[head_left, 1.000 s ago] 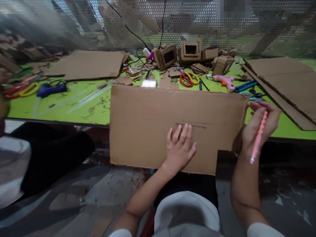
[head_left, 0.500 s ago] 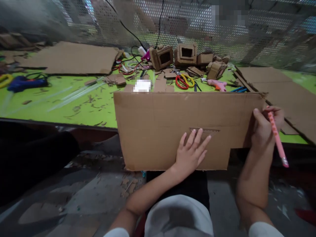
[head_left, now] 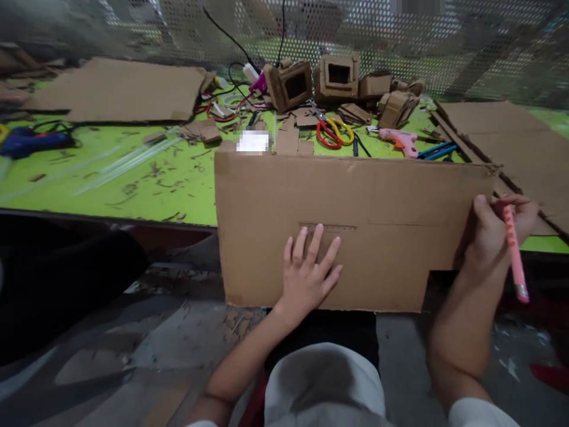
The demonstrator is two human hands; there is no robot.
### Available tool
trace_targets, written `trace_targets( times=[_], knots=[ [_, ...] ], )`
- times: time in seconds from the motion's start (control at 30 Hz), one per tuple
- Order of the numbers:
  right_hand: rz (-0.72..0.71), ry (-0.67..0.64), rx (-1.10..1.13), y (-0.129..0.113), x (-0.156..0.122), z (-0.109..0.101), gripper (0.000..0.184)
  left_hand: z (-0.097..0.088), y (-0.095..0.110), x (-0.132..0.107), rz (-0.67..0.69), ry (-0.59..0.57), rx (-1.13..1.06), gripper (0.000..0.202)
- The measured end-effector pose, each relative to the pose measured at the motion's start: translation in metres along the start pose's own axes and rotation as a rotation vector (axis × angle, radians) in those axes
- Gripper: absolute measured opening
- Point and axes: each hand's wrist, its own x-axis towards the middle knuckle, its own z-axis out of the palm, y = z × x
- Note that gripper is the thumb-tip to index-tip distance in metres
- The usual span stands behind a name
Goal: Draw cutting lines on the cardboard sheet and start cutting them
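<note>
A large brown cardboard sheet [head_left: 258, 249] leans from my lap against the table edge, with a notch cut at its lower right. My left hand [head_left: 306, 276] lies flat on it, fingers spread, with the fingertips on a small see-through ruler [head_left: 344, 228]. A thin pencil line runs across the sheet to the right of the ruler. At the sheet's right edge, my right hand [head_left: 493, 231] is closed around a pink pencil [head_left: 514, 252], its eraser end pointing down. The thumb of that hand touches the cardboard; its other fingertips are partly hidden.
On the green table [head_left: 186, 190] lie scissors [head_left: 340, 133], a pink glue gun [head_left: 400, 141], a blue glue gun [head_left: 40, 142], clear glue sticks [head_left: 128, 160] and cardboard scraps. Small cardboard boxes [head_left: 336, 77] stand before a perforated metal screen. More cardboard sheets [head_left: 133, 89] flank them.
My left hand and the ruler have slid left along the cardboard, uncovering more of the pencil line. My right hand still holds the pencil at the right edge. The view has shifted slightly.
</note>
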Motion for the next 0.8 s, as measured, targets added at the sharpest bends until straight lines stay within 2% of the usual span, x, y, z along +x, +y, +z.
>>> trace_targets(
  times=[0.1, 0.2, 0.4, 0.67, 0.73, 0.8],
  knots=[
    [0.115, 0.097, -0.012, -0.003, 0.000, 0.000, 0.043, 0.005, -0.001, 0.001, 0.044, 0.017, 0.007, 0.053],
    [0.158, 0.092, -0.042, -0.009, -0.001, 0.000, 0.043, 0.007, 0.001, 0.003, 0.047, 0.028, -0.003, 0.051],
    [0.140, 0.012, -0.008, -0.026, -0.019, 0.001, 0.028, 0.004, 0.009, 0.005, 0.007, 0.032, -0.003, 0.050],
    [0.195, 0.020, -0.103, -0.035, -0.024, 0.004, 0.029, 0.006, 0.013, 0.005, 0.006, 0.019, -0.005, 0.052],
    [0.165, 0.017, -0.130, -0.033, -0.023, 0.004, 0.028, 0.007, 0.013, 0.004, 0.007, 0.023, -0.008, 0.053],
    [0.070, 0.018, -0.184, -0.031, -0.022, 0.003, 0.021, 0.008, 0.012, 0.004, 0.009, 0.030, -0.009, 0.053]
  ],
)
